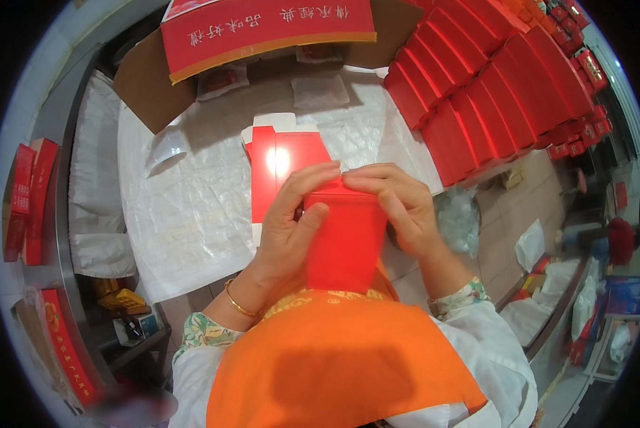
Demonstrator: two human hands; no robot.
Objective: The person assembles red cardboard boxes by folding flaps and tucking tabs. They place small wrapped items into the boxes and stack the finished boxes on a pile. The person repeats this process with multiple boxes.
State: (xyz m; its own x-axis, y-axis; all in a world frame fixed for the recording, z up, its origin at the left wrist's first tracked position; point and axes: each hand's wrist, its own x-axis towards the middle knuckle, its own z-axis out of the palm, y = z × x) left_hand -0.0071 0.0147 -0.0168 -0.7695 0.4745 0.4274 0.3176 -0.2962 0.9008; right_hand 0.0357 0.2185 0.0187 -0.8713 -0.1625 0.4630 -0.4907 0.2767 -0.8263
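Observation:
A red cardboard box (345, 246) stands between my palms, close against my orange apron. My left hand (291, 210) wraps its left side, the thumb on the near face and the fingers over the top edge. My right hand (407, 207) grips the right side, its fingertips meeting the left ones across the top. The fingers partly hide the far end of the box. Just beyond my left hand, a flattened red carton (291, 160) with white flaps lies on the white sheet (180, 228).
Several red boxes (477, 121) stand in rows at the far right. An open cardboard carton (270, 36) with a red flap is at the back, wrapped packets (320, 91) by its opening. A white curved piece (166, 151) lies left. More red boxes (40, 200) stand at the left edge.

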